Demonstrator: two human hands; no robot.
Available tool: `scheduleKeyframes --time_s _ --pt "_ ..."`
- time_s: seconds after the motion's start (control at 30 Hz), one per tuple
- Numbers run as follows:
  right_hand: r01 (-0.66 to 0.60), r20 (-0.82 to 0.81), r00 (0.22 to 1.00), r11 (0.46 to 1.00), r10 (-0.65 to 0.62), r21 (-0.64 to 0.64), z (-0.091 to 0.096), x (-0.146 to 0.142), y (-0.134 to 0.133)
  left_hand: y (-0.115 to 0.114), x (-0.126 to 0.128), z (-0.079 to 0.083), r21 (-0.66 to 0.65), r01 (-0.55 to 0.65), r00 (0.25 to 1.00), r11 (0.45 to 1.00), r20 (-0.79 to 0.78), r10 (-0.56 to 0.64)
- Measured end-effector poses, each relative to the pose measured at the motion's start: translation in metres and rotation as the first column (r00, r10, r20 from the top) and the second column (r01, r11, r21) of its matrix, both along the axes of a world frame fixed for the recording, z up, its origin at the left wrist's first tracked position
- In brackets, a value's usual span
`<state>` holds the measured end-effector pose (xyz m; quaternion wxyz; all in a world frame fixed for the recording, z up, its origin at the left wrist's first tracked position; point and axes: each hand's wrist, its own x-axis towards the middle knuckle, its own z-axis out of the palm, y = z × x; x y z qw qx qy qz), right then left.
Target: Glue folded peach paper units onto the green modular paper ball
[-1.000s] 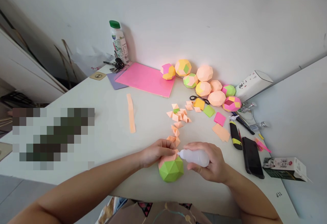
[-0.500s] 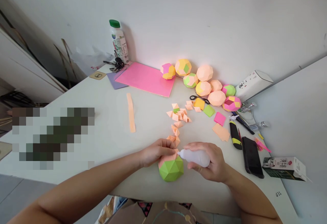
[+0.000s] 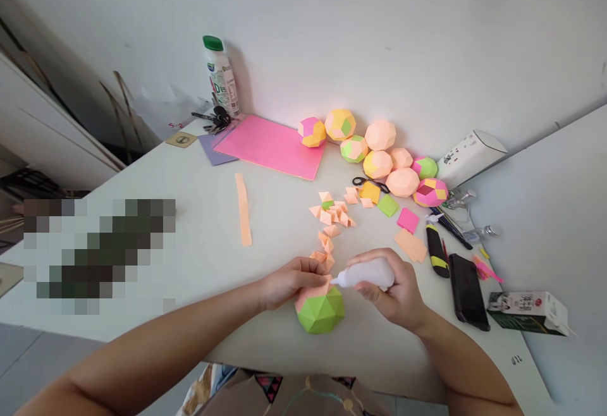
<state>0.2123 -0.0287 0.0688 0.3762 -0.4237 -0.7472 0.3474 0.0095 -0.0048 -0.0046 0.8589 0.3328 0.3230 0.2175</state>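
My left hand (image 3: 296, 282) is closed on the peach part of a faceted paper ball (image 3: 320, 312), whose green side faces me near the table's front edge. In my right hand (image 3: 396, 293) lies a white squeeze glue bottle (image 3: 367, 274), tilted almost level, its nozzle pointing left. The nozzle tip is at the ball's peach edge, close to my left fingertips; whether it touches, I cannot tell. Just beyond my left hand are folded peach paper pieces (image 3: 326, 242), with a larger group (image 3: 334, 214) of them farther back, one green piece among them.
Finished paper balls (image 3: 379, 134) cluster by the wall, beside a pink sheet (image 3: 270, 147). A peach strip (image 3: 243, 208) lies left. Scissors (image 3: 370, 183), paper squares (image 3: 408, 220), a cutter (image 3: 437, 250), a phone (image 3: 468, 291) and a milk carton (image 3: 527, 312) lie right. A bottle (image 3: 220, 78) stands back left.
The glue bottle has tipped closer to level, its rear end rising as my right hand turned. The paper ball has shifted slightly right and up. My left hand stays nearly in place.
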Motion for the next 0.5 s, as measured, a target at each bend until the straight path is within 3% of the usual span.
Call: scheduleKeyframes --time_s 0.23,0.5 --pt "0.052 -0.138 0.986 0.961 -0.092 -0.270 -0.0038 0.0012 0.0038 0.0001 0.0002 -0.0006 0.020 0.011 1.000 1.000 0.000 -0.011" --pt "0.089 -0.173 0.969 0.898 -0.179 -0.431 -0.0011 0.0020 0.0089 0.0006 -0.0004 0.0021 0.007 0.010 0.999 1.000 0.032 -0.010"
